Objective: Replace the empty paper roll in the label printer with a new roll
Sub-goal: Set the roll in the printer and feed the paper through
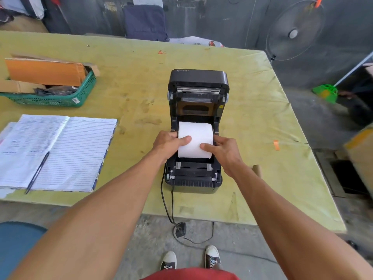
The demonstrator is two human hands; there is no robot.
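Paper roll (pixel 195 140), white, smooth and cylindrical, sits in the open bay of the black plastic label printer (pixel 194 178), gripped from both sides. Nearest the camera, two black cables (pixel 167 205) run down from the printer's ribbed front edge over the table's edge. The left hand (pixel 168 143) clasps the roll's left end, thumb lying flat across its curved face; the right hand (pixel 224 150) clasps the right end, thumb pressed on the paper, fingers curled behind. Just right of the right wrist, a brown cardboard tube (pixel 256 170) lies on the table (pixel 252 110), which is covered in worn yellow-green cloth. To the left lies an open lined notebook (pixel 70 152) with a dark pen (pixel 37 172) on it. Beyond the roll, the printer's lid (pixel 198 85) stands raised. Farther left, a green mesh basket (pixel 60 98) holds folded cardboard.
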